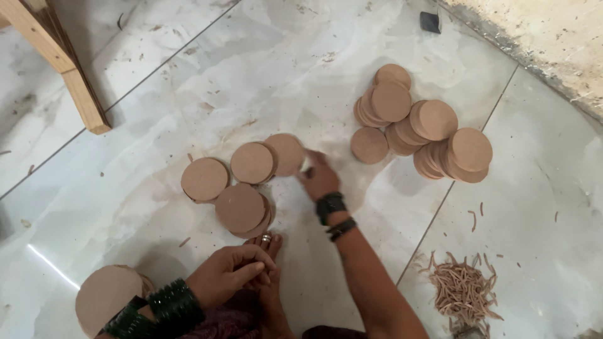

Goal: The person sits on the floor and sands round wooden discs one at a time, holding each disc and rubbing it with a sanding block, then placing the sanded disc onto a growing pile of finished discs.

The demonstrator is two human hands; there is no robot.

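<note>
Reaching out across the floor (326, 69), the right hand (319, 177) pinches the edge of a wooden disc (286, 154), the rightmost of a small cluster ahead; the left hand (229, 273) rests loosely curled near the foot (267, 276), holding nothing.

Your arms are bare, no sleeves. Left wrist (157, 311) has a thick stack of dark green ridged bangles; right wrist (333, 213) wears a chunky black band plus thinner dark ones. There's a ring (266, 238) on your toe.
</note>
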